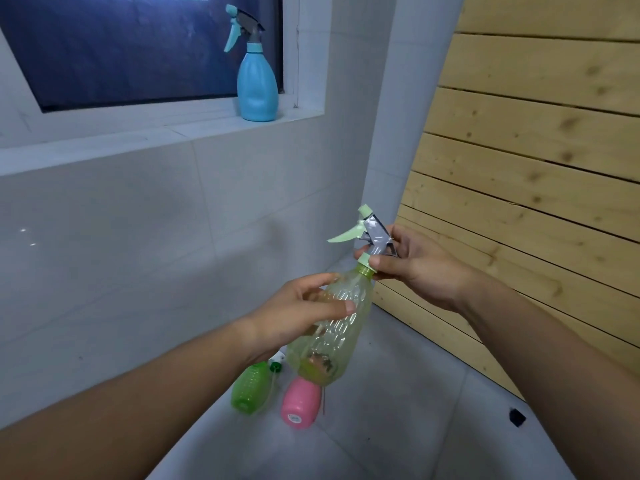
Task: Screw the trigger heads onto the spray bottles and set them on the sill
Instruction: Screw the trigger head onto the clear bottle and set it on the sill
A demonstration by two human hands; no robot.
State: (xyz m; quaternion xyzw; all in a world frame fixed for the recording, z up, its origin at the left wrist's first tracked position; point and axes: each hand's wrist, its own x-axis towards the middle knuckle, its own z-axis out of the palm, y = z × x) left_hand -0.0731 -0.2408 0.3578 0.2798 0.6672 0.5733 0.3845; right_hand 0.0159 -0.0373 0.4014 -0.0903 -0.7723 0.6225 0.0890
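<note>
I hold a clear yellow-green spray bottle (332, 337) tilted in front of me. My left hand (298, 313) wraps its ribbed body. My right hand (412, 268) pinches the collar of its pale green and grey trigger head (369, 233), which sits on the bottle's neck. A blue spray bottle (258, 88) with its trigger head on stands upright on the white sill (138, 133) at the right end. On the floor below lie a green bottle (250, 388) and a pink bottle (300, 405), both without heads; a loose green-capped head (276, 367) lies by them.
A dark window (138, 46) sits above the sill. Grey tiles cover the wall and floor. A wall of pale wooden slats (536, 150) runs along the right. A small black object (517, 417) lies on the floor near the slats.
</note>
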